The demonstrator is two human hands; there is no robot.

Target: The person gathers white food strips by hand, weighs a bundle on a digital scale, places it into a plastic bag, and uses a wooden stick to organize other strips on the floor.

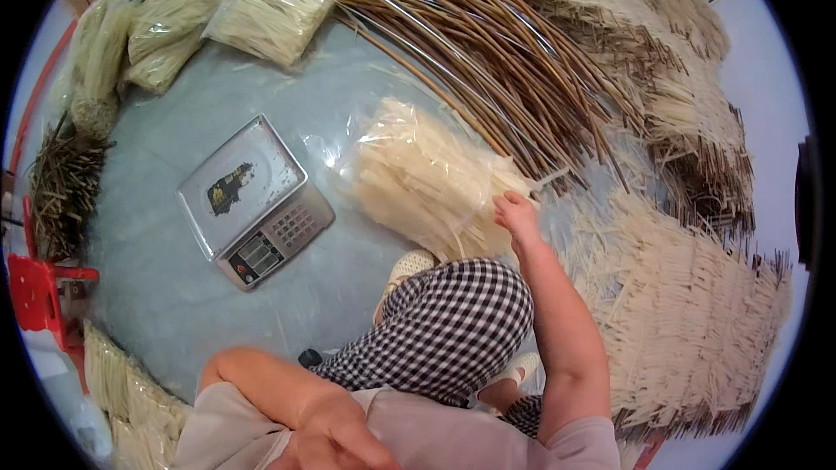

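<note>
My right hand (514,213) is pinched on the open end of a clear plastic bag (409,165) full of pale, flat strips, which lies on the floor beyond my bent knee. My left hand (335,435) is close against my body at the lower edge, its fingers loosely extended and apart, partly cut off by the frame. A silver electronic scale (248,191) with a scuffed metal pan and keypad stands on the floor to the left of the bag.
Long brown canes (488,52) lie beyond the bag. Piles of pale strips (679,313) line the right. Bagged bundles (266,22) sit at the back left, with a dark stick bundle (61,191) and red plastic stool (35,292) along the left. The grey floor (148,331) surrounds the scale.
</note>
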